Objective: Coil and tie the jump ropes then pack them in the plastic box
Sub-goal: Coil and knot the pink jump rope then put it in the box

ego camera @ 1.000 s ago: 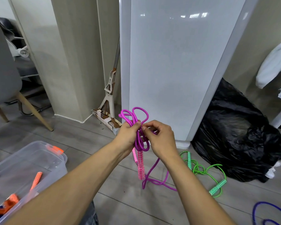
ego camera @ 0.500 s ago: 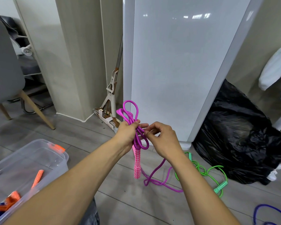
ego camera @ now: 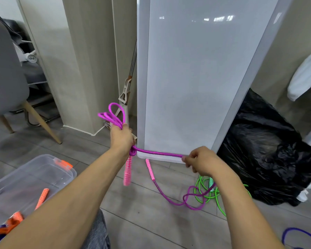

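Cinching magenta braided jump rope [ego camera: 160, 153]: draw free strand steadily toward 3 o'clock, coils bunched, knot [ego camera: 132, 152] seated snug.
Left hand [ego camera: 121, 139]: fist wrapped round looped bundle, centre frame.
Right hand [ego camera: 201, 161]: pinching taut strand, probably thumb and forefinger.
Clear plastic box [ego camera: 43, 169]: 8 o'clock.

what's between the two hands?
Head view: a taut stretch of the purple jump rope runs from the left hand to the pinching right hand.
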Demonstrator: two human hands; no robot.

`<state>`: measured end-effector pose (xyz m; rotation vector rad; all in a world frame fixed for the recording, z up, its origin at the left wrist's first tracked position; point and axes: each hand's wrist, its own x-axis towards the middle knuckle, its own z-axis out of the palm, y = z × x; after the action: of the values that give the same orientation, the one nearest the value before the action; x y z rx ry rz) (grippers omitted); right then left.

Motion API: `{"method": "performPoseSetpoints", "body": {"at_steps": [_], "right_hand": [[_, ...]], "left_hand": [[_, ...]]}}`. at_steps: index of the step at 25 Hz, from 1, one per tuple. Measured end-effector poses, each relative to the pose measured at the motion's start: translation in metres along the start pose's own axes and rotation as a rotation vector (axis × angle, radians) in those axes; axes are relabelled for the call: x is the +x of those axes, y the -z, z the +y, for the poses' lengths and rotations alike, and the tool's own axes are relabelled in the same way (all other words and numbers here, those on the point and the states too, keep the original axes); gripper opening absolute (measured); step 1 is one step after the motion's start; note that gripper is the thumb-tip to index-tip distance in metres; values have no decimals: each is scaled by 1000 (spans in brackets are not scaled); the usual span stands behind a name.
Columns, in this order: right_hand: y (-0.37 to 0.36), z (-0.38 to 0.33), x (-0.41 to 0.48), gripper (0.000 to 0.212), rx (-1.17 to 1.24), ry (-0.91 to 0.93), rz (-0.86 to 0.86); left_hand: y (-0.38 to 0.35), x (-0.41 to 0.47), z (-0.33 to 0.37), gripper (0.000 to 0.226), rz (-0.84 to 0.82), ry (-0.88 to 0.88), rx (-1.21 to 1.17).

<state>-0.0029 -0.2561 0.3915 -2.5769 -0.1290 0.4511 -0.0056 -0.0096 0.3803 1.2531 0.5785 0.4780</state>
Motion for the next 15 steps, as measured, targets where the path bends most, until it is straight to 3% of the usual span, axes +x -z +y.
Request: {"method": "performPoseSetpoints", "body": {"at_steps": [2,3,6,8,11,15], "right_hand": [[-2,-1,5,29,25,29,263],[-4,-5,4,27,78,99,311],[-10,-25,-5,22,207,316,251],[-17,-34,-9,21,265,384,243],[-23,-36,-9,21,281,375,305],[-26,-36,-12,23,175,362,419]], "left_hand": [[-4,-10,0,6,-155,-34,110],[-6,-17,0,9,-242,-54,174],[-11,-45,0,22,-484,-103,404],[-15,-58,-2,17,-596,-113,449],[-20,-64,-7,10,-674,-125,426],[-19,-60,-8,17,-780,-150,497]]}}
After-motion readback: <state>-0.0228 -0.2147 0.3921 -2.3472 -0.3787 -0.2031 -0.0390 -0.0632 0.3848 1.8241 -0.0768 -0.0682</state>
